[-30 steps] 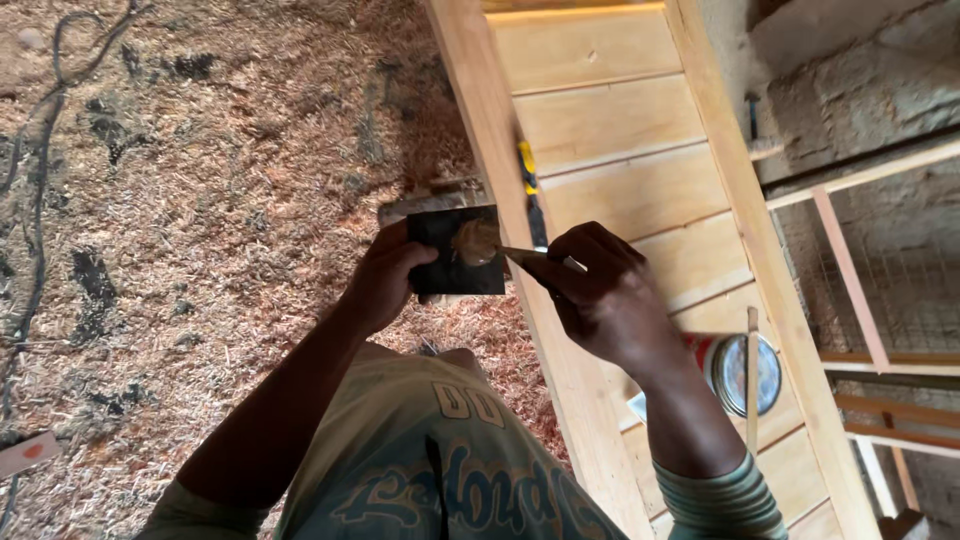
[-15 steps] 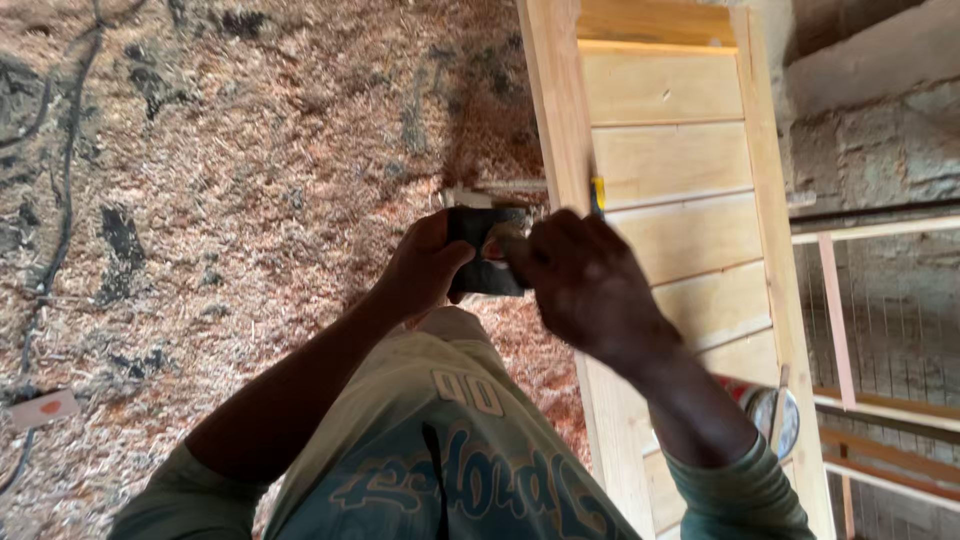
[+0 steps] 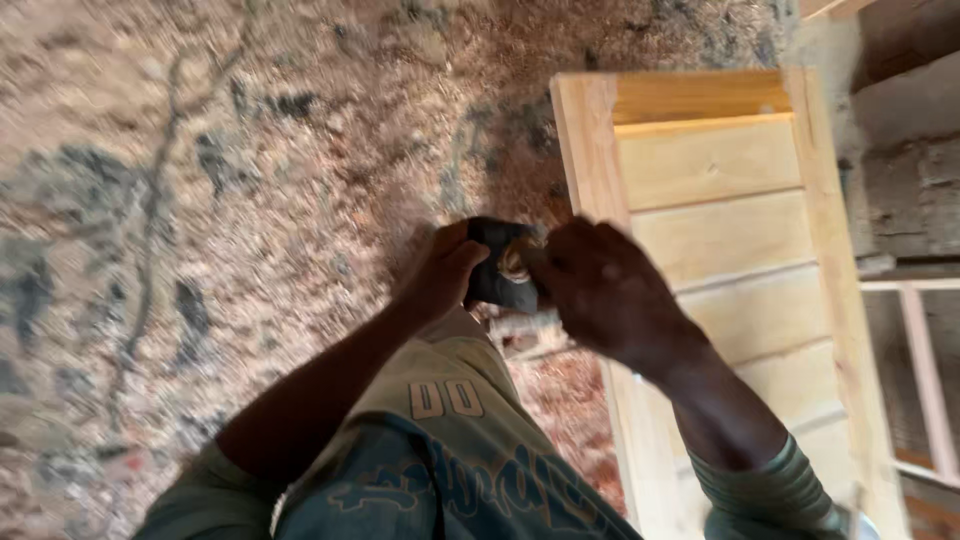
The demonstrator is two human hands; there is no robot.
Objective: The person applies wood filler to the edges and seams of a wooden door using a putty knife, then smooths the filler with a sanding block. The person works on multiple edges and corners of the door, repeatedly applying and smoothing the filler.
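Gripping dark block (image 3: 497, 275): left hand (image 3: 440, 280) fingers clamped, right hand (image 3: 600, 295) fingers pinching its edge.

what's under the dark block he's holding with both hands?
Under the dark block, a floor covered in wood shavings shows, with the wooden panel's edge beside it. Left hand and right hand cover its sides; the frame is blurred, so its underside is unseen.

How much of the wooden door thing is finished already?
Its frame and slats already look joined. Right now the left hand holds a small dark block and the right hand works at it. The picture is blurred, so what remains can't be told.
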